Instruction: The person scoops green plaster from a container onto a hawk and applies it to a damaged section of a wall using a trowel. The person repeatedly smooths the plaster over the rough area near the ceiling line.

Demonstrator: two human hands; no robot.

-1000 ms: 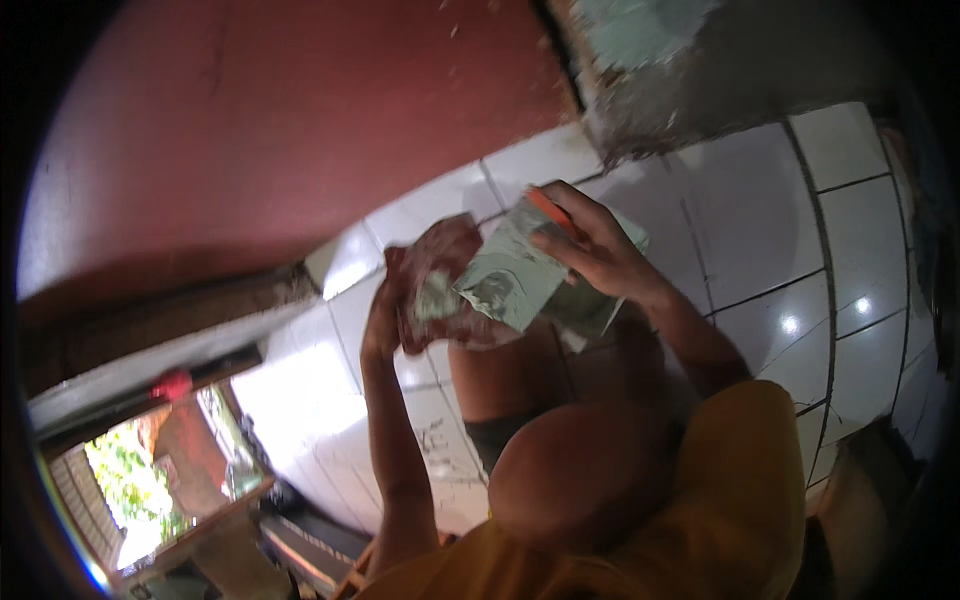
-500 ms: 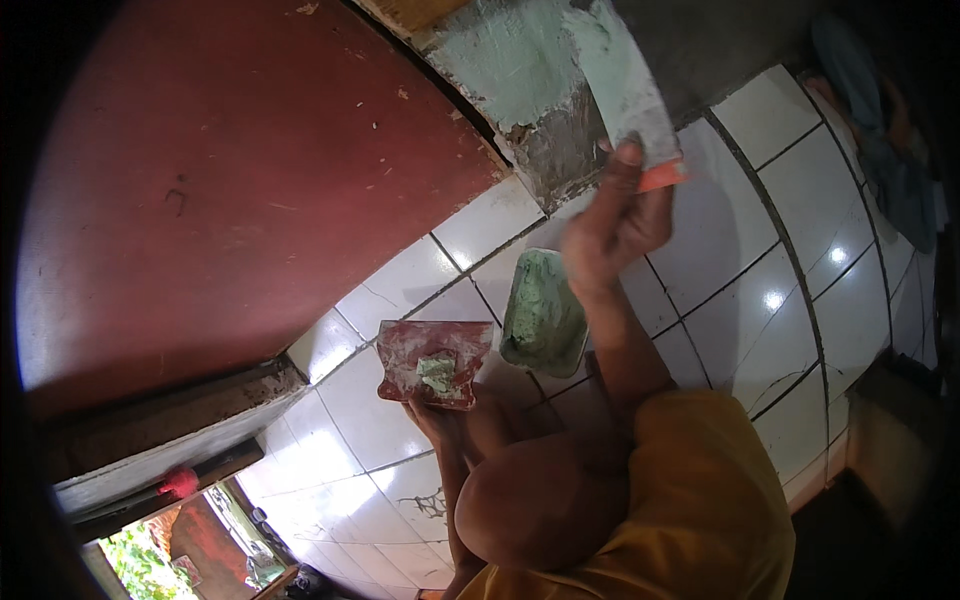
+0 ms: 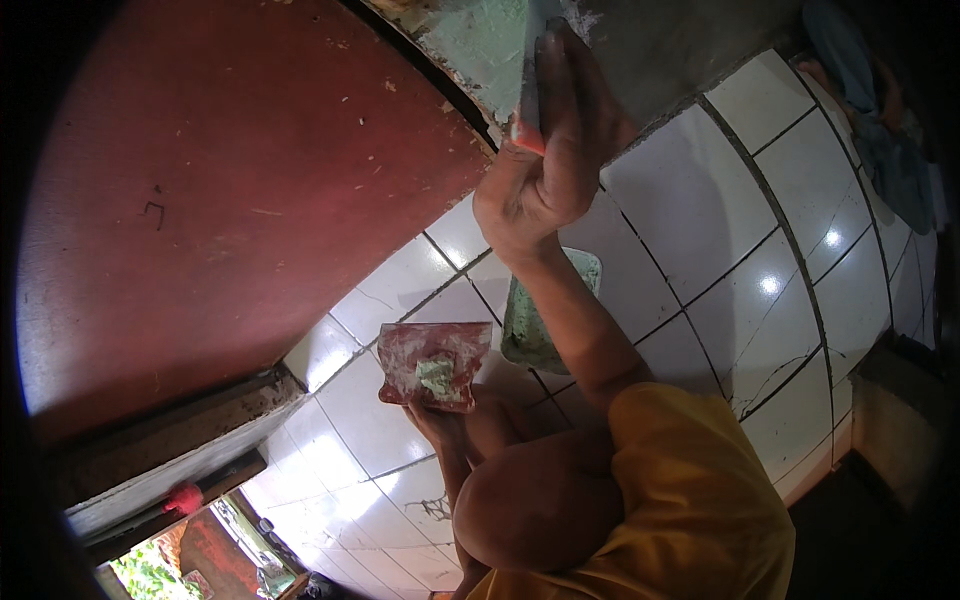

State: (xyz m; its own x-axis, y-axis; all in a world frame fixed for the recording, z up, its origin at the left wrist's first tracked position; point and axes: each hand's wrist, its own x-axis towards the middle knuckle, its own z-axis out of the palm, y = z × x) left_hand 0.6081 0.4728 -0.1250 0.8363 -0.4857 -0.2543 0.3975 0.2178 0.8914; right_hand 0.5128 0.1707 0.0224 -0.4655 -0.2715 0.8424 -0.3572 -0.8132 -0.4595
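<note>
My right hand (image 3: 545, 165) is raised and shut on a putty knife (image 3: 527, 120) with an orange handle. Its grey blade lies against a patch of pale green filler (image 3: 478, 40) on the grey wall. Lower down, my left hand (image 3: 437, 422) holds a small red board (image 3: 432, 362) from below, fingers mostly hidden under it. A dab of green filler sits on the board. A green bag (image 3: 530, 330) lies on the white tiled floor (image 3: 700, 230) between my two arms.
A big dark red panel (image 3: 200, 190) fills the left side. My bare knee (image 3: 530, 500) and yellow shirt (image 3: 690, 500) take up the lower middle. Blue cloth (image 3: 870, 100) lies at the upper right. A doorway threshold (image 3: 170, 480) runs at the lower left.
My right hand has lifted the putty knife from the board up to the wall patch. My left hand with the red board has dropped lower and stays near my knee.
</note>
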